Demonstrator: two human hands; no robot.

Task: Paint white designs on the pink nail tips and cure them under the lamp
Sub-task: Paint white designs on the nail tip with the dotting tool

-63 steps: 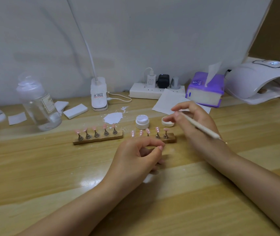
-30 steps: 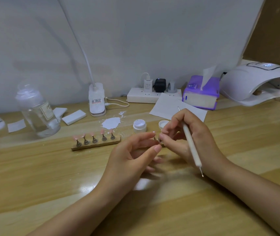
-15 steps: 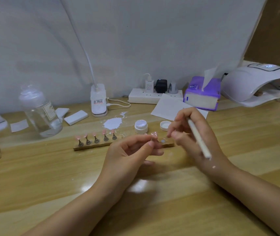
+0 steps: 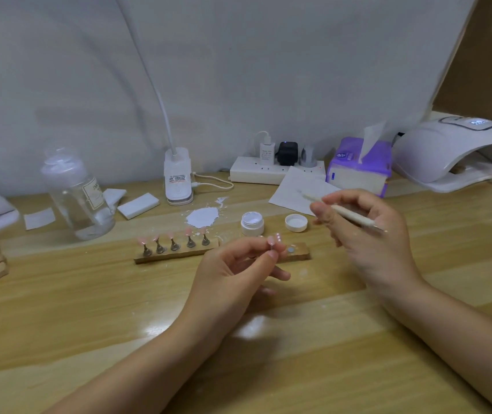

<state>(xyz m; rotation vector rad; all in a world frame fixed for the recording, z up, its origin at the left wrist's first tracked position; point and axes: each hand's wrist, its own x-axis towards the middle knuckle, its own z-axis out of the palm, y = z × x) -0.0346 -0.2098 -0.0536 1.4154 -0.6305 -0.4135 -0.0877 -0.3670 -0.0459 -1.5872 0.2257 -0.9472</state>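
The painting step looks in hand: at frame centre the left hand point(image 4: 238, 264) pinches a pink nail tip point(image 4: 274, 241) on its stand just above the wooden strip point(image 4: 298, 253), while the right hand point(image 4: 364, 231) grips the dotting pen point(image 4: 349, 216) beside it. Next, likely, dip into the open white gel jar point(image 4: 252, 223) and touch down steadily. The tip looks small and glossy, with white dots.

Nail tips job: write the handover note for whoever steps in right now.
Left hand pinches one nail tip on its stand, white dots on it, above the right wooden strip.
Right hand grips the dotting pen, raised.
Open white gel jar and its lid sit behind the strip.
Left wooden strip carries five pink tips; whether they are painted cannot be told.
Left: finish painting, then cure under the lamp at right.
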